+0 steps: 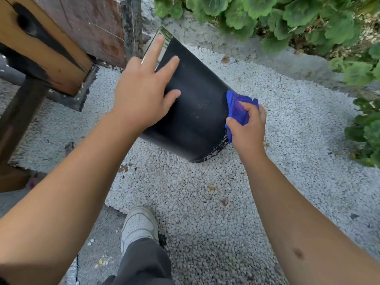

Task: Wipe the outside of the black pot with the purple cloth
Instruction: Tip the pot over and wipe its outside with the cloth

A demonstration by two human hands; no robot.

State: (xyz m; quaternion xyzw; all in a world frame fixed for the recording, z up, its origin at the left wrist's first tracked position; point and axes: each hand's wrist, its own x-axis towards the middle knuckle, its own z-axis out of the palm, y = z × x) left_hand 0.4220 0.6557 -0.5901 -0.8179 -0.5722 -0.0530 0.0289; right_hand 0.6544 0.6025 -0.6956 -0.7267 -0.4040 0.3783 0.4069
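Note:
The black pot (195, 103) stands tilted on white gravel, its rim toward the upper left and its scuffed base edge toward me. My left hand (141, 93) lies flat on the pot's left side with fingers spread, steadying it. My right hand (248, 122) is closed around the bunched purple cloth (238, 109) and presses it against the pot's right side, close to the base. The pot's far side and inside are hidden.
A wooden post with a dark metal foot (51, 48) rises at the upper left, close to the pot's rim. Green leafy plants (308, 23) line a concrete border at the top and right. My white shoe (139, 225) stands at the gravel's near edge.

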